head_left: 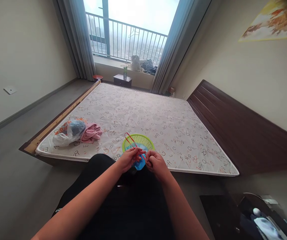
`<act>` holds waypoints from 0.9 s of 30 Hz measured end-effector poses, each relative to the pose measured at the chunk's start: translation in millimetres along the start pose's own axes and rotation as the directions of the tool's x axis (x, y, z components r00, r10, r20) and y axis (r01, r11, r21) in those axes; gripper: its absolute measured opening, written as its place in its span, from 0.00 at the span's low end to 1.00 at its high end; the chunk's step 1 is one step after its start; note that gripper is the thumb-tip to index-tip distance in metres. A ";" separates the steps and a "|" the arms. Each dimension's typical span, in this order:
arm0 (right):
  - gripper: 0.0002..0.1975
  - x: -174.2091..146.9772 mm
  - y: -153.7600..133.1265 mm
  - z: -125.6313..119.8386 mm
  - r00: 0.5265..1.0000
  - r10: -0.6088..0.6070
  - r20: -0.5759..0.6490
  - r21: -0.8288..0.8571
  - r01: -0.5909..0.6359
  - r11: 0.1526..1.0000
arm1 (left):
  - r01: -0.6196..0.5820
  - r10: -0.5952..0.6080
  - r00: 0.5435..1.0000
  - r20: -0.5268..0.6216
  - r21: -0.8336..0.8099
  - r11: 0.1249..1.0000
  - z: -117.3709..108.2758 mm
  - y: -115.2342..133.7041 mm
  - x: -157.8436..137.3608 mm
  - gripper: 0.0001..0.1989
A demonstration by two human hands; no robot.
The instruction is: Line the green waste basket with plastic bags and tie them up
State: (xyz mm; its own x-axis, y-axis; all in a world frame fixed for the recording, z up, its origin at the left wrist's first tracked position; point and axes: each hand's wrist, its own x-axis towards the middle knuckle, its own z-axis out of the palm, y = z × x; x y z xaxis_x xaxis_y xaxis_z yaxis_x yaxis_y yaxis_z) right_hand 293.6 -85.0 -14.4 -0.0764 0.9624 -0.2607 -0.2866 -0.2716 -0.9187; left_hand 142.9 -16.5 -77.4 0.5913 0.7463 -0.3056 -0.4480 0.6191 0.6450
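A thin red cord [130, 140] runs between my hands, with a loop of it sticking up past my fingers. My left hand [130, 157] is closed, pinching the cord. Close beside it, my right hand [156, 163] is curled with its fingers pressed together on the cord. Just beneath and behind both hands is a light blue thin material [140, 164], whose kind I cannot make out. A yellow-green plastic basket [126, 143] sits on the mattress edge behind my hands, partly hidden by them.
On the letter-patterned mattress [143, 110] lie a clear plastic bag [68, 133] and a pink towel [92, 132] to the left. A dark wooden headboard [233, 116] rises at the right. A dark cabinet [216, 213] with items stands at lower right.
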 end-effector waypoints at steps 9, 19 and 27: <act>0.03 -1.3 -4.3 -6.9 0.900 -0.331 -0.285 -0.132 0.305 0.943 | -0.023 0.031 0.999 -0.019 0.344 0.939 -6.5 4.0 -0.2 0.25; 0.08 -11.3 5.3 3.5 0.973 -0.071 0.217 -0.420 0.159 0.893 | 0.021 -0.028 0.998 0.056 0.130 0.991 -2.0 5.3 -2.3 0.19; 0.13 2.3 9.0 -14.8 0.952 -0.297 0.071 -0.401 0.300 0.866 | 0.074 -0.084 0.983 0.165 0.063 0.995 -6.3 26.5 -13.9 0.18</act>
State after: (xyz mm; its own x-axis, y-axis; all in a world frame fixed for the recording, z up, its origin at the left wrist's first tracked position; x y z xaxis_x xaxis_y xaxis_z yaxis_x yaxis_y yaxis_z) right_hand 305.0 -85.4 -27.7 -0.0556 0.9974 0.0453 0.1115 0.0513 -0.9924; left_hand 118.6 -8.9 -60.5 0.7292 0.6414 -0.2386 -0.3601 0.6562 0.6632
